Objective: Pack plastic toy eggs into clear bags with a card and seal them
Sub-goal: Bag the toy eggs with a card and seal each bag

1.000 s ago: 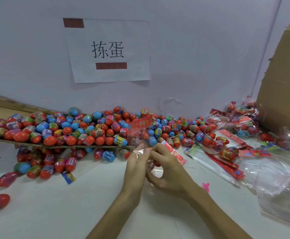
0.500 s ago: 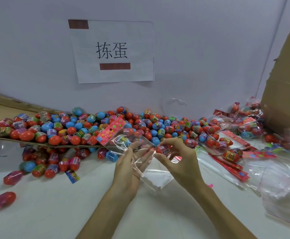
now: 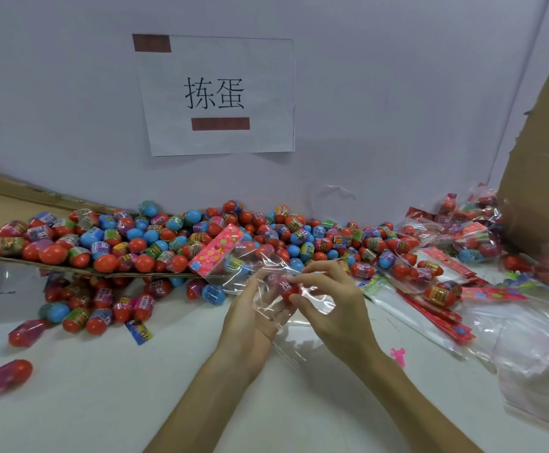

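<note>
A clear bag [image 3: 260, 273] with a pink flowered card [image 3: 215, 250] at its far end hangs over the white table, tilted up to the left. My left hand [image 3: 250, 318] holds the bag's near end from below, fingers curled into the film. My right hand [image 3: 328, 302] pinches a red and pink toy egg [image 3: 287, 287] at the bag's mouth. At least one egg [image 3: 233, 263] shows inside the bag. A big heap of red, blue and wrapped eggs [image 3: 168, 237] lies along the wall behind.
Filled bags [image 3: 436, 256] and a stack of empty bags with red cards [image 3: 436, 308] lie at the right. A cardboard box [image 3: 544, 165] stands at the far right, a cardboard sheet [image 3: 70, 273] under the left eggs. Loose eggs [image 3: 8, 376] sit at the front left.
The bag has swung from upright to slanting left, card end away. My right hand has picked up an egg and brought it to the bag's mouth.
</note>
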Tool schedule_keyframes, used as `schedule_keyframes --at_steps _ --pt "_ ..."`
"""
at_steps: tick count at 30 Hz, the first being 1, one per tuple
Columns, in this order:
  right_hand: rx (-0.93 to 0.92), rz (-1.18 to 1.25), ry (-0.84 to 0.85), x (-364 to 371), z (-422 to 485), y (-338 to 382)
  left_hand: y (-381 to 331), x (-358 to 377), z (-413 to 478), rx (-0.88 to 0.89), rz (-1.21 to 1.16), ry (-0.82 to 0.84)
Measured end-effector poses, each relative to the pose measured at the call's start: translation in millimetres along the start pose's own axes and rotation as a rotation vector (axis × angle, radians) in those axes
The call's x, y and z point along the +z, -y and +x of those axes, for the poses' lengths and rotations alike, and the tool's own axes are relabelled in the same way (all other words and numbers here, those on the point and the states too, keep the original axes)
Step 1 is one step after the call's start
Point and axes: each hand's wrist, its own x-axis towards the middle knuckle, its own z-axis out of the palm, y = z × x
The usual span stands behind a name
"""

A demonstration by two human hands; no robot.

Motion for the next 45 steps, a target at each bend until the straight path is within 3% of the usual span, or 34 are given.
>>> schedule_keyframes --at_steps 11,21,25,26,28,31,36,40,45 --pt "0.136 -0.120 -0.204 -2 2 -1 12 5 -3 -0.090 0.225 0.120" --pt "0.284 -0.062 -0.172 -3 1 -11 14 4 -3 -0.115 0.260 0.181" --pt "0.316 0.084 0.115 -14 8 -8 8 5 -2 -0.096 0.097 0.145" --pt "0.339 0.144 0.124 -18 11 -8 6 4 0 -0.086 0.068 0.117" --pt "0.427 0.236 -0.017 -28 20 -13 1 1 4 -0.072 0.020 0.068" --pt "0.598 -0.030 -0.143 -45 35 -35 -7 -1 4 -0.060 -0.040 0.023" --pt "0.678 -0.478 0.108 -62 62 -71 -8 -1 4 -0.068 -0.071 -0.020" --pt "0.721 -0.471 0.228 -49 72 -81 -6 0 2 -0.073 -0.070 -0.028" --pt "0.695 -0.447 0.121 -31 65 -83 -8 0 4 -0.075 -0.062 -0.033"
